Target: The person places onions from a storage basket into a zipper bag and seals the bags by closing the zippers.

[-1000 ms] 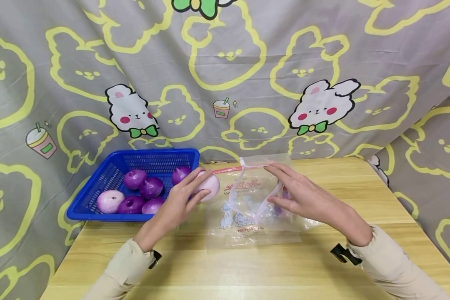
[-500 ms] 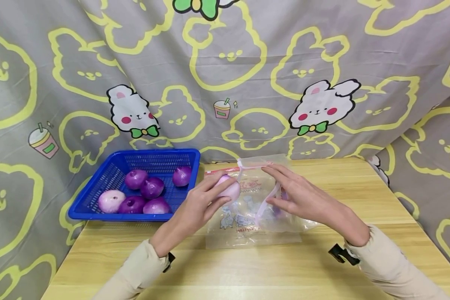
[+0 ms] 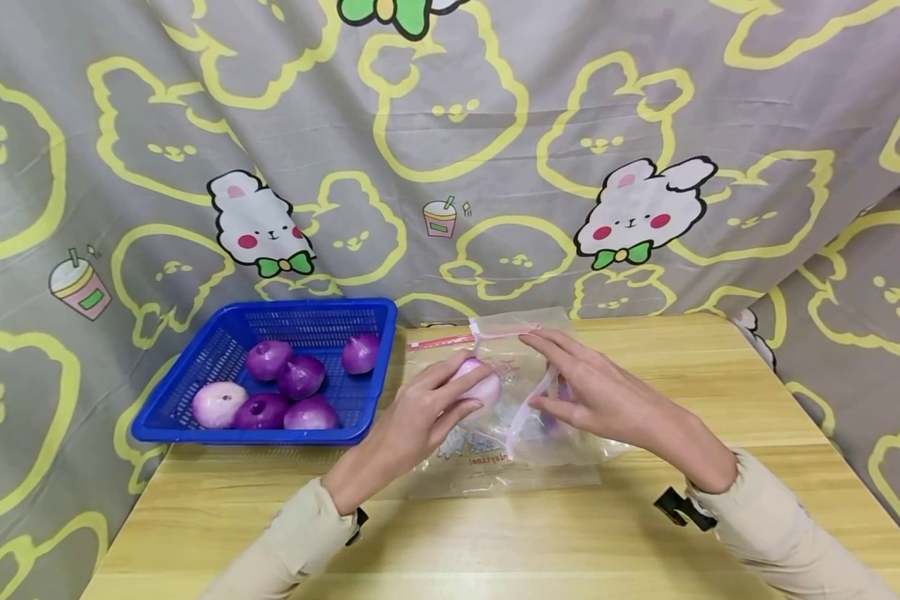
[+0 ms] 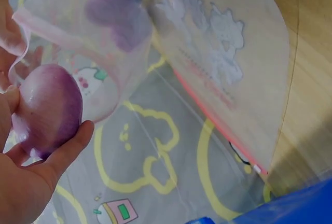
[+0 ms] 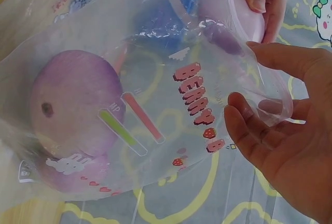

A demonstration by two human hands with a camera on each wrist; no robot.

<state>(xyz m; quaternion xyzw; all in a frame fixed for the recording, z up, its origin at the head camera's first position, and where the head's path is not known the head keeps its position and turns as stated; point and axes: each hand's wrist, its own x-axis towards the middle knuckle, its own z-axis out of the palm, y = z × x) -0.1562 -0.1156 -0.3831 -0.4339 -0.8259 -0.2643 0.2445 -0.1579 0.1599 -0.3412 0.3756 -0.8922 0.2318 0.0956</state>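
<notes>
My left hand [image 3: 420,412] holds a pale purple onion [image 4: 52,107] between thumb and fingers, at the mouth of a clear zip bag [image 5: 155,130]. My right hand [image 3: 607,387] grips the lip of this bag, its fingers spreading the mouth. Through the plastic, purple onions [image 5: 78,105] show at the bottom of the bag, partly blurred by the film and its print. Several more onions [image 3: 300,377] lie in a blue basket [image 3: 382,375] on the left.
Beneath the held bag, a flat printed bag [image 4: 223,42] with a red zip strip [image 3: 442,342] lies on the wooden table [image 3: 510,550]. A patterned grey curtain [image 3: 330,133] hangs behind the table, close to the basket's back.
My left hand has carried the onion rightward from the basket's right edge to the bag's mouth. My right hand stays almost in place on the bag.
</notes>
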